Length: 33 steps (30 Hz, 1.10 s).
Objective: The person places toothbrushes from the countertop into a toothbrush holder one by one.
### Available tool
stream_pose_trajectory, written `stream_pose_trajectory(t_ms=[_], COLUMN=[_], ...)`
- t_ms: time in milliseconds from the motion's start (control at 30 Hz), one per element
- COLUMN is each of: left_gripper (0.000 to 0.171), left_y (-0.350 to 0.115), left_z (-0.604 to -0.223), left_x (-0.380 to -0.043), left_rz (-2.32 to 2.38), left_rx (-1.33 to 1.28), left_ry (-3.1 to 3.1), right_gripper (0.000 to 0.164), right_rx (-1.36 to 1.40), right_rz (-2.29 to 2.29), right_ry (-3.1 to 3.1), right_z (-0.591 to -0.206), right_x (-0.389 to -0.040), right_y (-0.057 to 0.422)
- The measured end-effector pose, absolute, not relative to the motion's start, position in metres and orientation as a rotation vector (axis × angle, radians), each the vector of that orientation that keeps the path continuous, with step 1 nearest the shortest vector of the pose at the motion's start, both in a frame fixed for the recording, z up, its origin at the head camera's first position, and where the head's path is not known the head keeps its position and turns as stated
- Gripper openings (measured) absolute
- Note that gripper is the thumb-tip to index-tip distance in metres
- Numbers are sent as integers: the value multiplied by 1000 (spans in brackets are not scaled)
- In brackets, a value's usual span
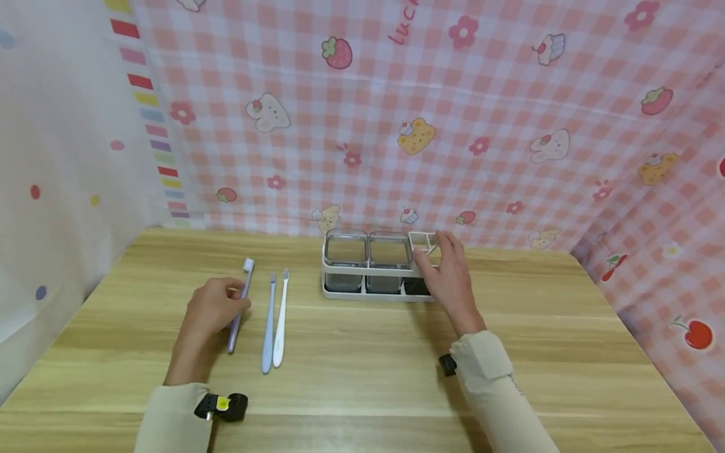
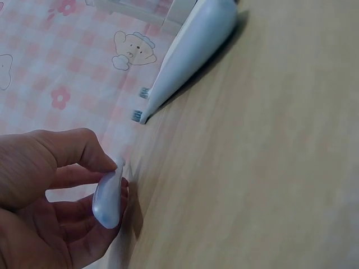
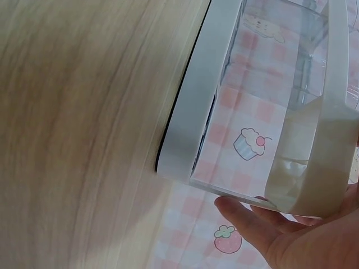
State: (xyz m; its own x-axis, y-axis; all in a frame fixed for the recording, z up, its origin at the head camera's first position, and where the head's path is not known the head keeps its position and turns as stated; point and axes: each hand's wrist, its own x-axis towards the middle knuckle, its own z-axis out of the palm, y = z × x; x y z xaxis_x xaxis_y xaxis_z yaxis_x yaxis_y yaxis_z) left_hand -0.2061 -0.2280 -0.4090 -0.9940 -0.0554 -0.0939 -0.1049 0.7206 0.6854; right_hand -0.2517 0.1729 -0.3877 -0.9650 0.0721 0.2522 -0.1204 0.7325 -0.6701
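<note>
My left hand (image 1: 215, 305) pinches a purple toothbrush (image 1: 234, 335) between thumb and fingers, its white bristle head pointing to the back. In the left wrist view the rounded handle end of this toothbrush (image 2: 107, 204) faces the camera, close over the table. Two more toothbrushes, one light blue (image 1: 268, 343) and one white (image 1: 280, 340), lie side by side just to the right. At the back stands a white toothbrush holder (image 1: 374, 272). My right hand (image 1: 450, 286) grips its right end, thumb at the top and fingers along the end wall.
Two clear cups, a left one (image 1: 346, 250) and a right one (image 1: 389, 251), sit in the holder, with a divided white compartment (image 1: 420, 240) at its right end. Behind the wooden table (image 1: 362, 377) hangs a pink checked cloth (image 1: 362, 113), close behind the holder.
</note>
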Motion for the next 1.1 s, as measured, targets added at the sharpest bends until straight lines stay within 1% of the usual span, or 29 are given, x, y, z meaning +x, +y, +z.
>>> stream_pose_trajectory(t_ms=[133,367,800,1100], left_gripper=[47,48,51,50], left_y=[-228,-226,-219,-209], left_z=[-408,-402,-385,-368], left_x=[-206,-208,-210,-212], left_rz=[1146,1188,1415,1441], left_rx=[-150,-136,-134,-101], left_ry=[2845,2848,2778,2830], right_gripper=[74,82,83,80], right_rx=[42,18,11,5], right_rz=[1060,1074,1086,1108], right_ry=[-2671,-2684,-2679,-2655], right_z=[-389,-388,-389,-389], right_x=[-252,-252,-254,-253], right_y=[172,174,173,173])
